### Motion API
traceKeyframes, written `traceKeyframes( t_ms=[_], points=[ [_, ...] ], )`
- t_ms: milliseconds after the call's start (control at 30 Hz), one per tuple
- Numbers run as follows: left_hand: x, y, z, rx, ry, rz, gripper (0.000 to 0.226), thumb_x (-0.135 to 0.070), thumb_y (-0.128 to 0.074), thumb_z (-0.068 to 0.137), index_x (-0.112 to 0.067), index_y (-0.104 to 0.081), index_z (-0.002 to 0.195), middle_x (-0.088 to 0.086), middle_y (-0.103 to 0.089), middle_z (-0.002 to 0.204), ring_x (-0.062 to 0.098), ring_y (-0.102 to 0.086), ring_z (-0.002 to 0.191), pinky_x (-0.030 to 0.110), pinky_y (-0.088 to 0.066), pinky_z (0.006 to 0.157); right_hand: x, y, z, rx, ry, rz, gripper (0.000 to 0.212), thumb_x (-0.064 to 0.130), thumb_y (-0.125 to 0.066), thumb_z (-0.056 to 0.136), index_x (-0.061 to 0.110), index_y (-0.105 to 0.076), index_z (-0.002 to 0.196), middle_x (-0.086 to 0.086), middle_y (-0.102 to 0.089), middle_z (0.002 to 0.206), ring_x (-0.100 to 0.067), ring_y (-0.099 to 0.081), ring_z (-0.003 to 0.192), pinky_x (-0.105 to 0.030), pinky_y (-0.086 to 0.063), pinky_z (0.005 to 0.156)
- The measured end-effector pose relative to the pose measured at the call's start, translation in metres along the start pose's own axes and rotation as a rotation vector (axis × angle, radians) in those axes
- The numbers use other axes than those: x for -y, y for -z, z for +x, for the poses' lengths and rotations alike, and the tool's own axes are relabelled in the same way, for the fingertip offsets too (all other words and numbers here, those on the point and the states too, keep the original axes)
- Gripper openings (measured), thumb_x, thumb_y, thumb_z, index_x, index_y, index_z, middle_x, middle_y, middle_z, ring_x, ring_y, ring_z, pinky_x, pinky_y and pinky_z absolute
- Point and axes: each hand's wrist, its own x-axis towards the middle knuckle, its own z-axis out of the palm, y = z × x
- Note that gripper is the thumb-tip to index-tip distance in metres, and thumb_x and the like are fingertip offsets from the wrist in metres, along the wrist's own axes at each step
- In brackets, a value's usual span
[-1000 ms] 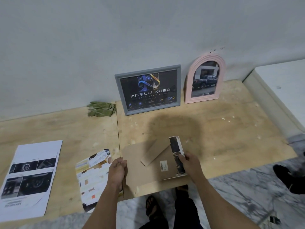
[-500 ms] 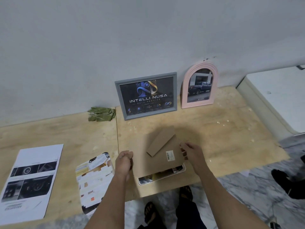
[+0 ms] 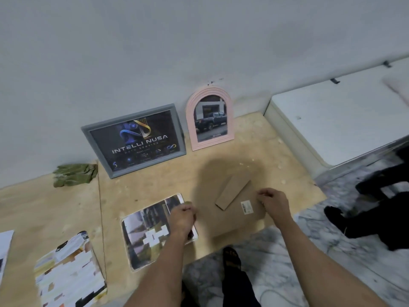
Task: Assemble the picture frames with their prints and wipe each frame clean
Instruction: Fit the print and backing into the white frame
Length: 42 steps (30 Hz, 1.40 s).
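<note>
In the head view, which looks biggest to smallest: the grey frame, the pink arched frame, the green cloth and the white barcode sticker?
1. grey frame
2. pink arched frame
3. green cloth
4. barcode sticker

The sticker lies nearer the camera than the rest, yet looks smallest by far. The two frames lean at the wall side by side, so their order seems fair.

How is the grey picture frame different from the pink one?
The grey frame is a wide rectangle; the pink frame is tall with a rounded, arched top. The grey frame shows a dark poster reading INTELLI NUSA; the pink frame shows a pickup truck. Both stand on the wooden board, leaning against the wall.
</note>
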Motion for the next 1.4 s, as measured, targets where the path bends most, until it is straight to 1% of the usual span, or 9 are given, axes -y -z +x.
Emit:
traceKeyframes(
  t_ms=[167, 233, 367, 533, 633, 767, 933, 1033, 1400],
  points=[
    [0.0, -0.058, 0.014, -0.053, 0.06, 0.115, 0.01, -0.016, -0.071, 0.073, -0.015, -0.075, 0.064, 0.013, -0.076, 0.079, 0.029, -0.07, 0.078, 0.04, -0.055, 0.077, -0.024, 0.034, 0.046, 0.05, -0.055, -0.038, 0.013, 0.012, -0.063, 0.087, 0.009, -0.073, 0.095, -0.011, -0.069, 0.097, -0.03, -0.062, 0.093, -0.042, -0.049, 0.081],
    [0.013, -0.074, 0.035, -0.076, 0.082, 0.151, 0.016, -0.024, -0.071, 0.066, -0.011, -0.076, 0.073, 0.012, -0.077, 0.085, 0.032, -0.072, 0.087, 0.04, -0.057, 0.082, -0.031, 0.037, 0.061, 0.055, -0.068, -0.064, 0.013, 0.013, -0.063, 0.088, 0.008, -0.073, 0.096, -0.011, -0.069, 0.099, -0.028, -0.062, 0.092, -0.038, -0.048, 0.08],
    [0.008, -0.091, 0.038, -0.126, 0.105, 0.175, 0.001, -0.023, -0.073, 0.059, -0.023, -0.073, 0.06, 0.008, -0.077, 0.085, 0.033, -0.072, 0.088, 0.043, -0.059, 0.083, -0.039, 0.035, 0.076, 0.041, -0.07, -0.138, 0.018, 0.009, -0.062, 0.088, 0.006, -0.072, 0.103, -0.012, -0.069, 0.104, -0.024, -0.059, 0.091, -0.029, -0.045, 0.077],
    [-0.021, -0.085, 0.005, -0.232, 0.092, 0.3, 0.014, -0.021, -0.061, 0.089, -0.022, -0.074, 0.088, 0.006, -0.073, 0.098, 0.029, -0.065, 0.097, 0.025, -0.041, 0.077, -0.026, 0.017, 0.068, -0.07, -0.023, -0.205, 0.028, 0.005, -0.052, 0.087, 0.013, -0.065, 0.111, -0.007, -0.064, 0.11, -0.022, -0.058, 0.093, -0.028, -0.043, 0.076],
    [-0.022, -0.056, 0.005, -0.297, 0.091, 0.292, 0.027, -0.014, -0.049, 0.094, -0.016, -0.075, 0.103, 0.011, -0.074, 0.109, 0.033, -0.066, 0.108, 0.029, -0.049, 0.084, 0.0, -0.016, 0.051, -0.044, 0.08, -0.196, 0.023, 0.006, -0.053, 0.085, 0.012, -0.066, 0.103, -0.009, -0.066, 0.103, -0.024, -0.058, 0.09, -0.025, -0.037, 0.073],
    [-0.013, 0.01, -0.002, -0.386, 0.13, 0.32, 0.024, -0.018, -0.055, 0.093, -0.015, -0.074, 0.107, 0.01, -0.075, 0.106, 0.032, -0.067, 0.1, 0.028, -0.042, 0.072, 0.034, -0.083, 0.005, 0.255, 0.257, -0.241, 0.018, 0.006, -0.054, 0.086, 0.007, -0.066, 0.1, -0.005, -0.06, 0.089, -0.02, -0.055, 0.084, -0.021, -0.031, 0.068],
    [0.035, 0.109, -0.004, -0.464, 0.159, 0.287, 0.018, -0.036, -0.064, 0.084, -0.019, -0.069, 0.09, 0.008, -0.073, 0.096, 0.028, -0.067, 0.082, 0.031, -0.053, 0.07, 0.043, -0.169, -0.058, 0.451, 0.405, -0.461, 0.019, 0.015, -0.055, 0.088, 0.013, -0.064, 0.104, -0.004, -0.063, 0.109, -0.024, -0.061, 0.101, -0.025, -0.041, 0.075],
    [0.075, 0.144, 0.012, -0.407, 0.178, 0.354, 0.041, -0.044, -0.081, 0.066, -0.021, -0.058, 0.09, 0.005, -0.063, 0.099, 0.025, -0.067, 0.085, 0.039, -0.059, 0.074, 0.042, -0.193, -0.079, 0.427, 0.407, -0.597, 0.034, 0.026, -0.053, 0.092, 0.021, -0.056, 0.125, 0.001, -0.059, 0.126, -0.02, -0.056, 0.116, -0.029, -0.043, 0.09],
    [0.072, 0.147, -0.007, -0.353, 0.162, 0.326, 0.022, -0.025, -0.076, 0.083, -0.017, -0.055, 0.079, -0.006, -0.061, 0.073, 0.018, -0.058, 0.073, 0.029, -0.038, 0.062, 0.03, -0.224, -0.117, 0.186, 0.321, -0.861, 0.055, 0.028, -0.062, 0.08, 0.014, -0.037, 0.128, -0.012, -0.039, 0.125, -0.029, -0.044, 0.109, -0.034, -0.045, 0.085]
  ],
)
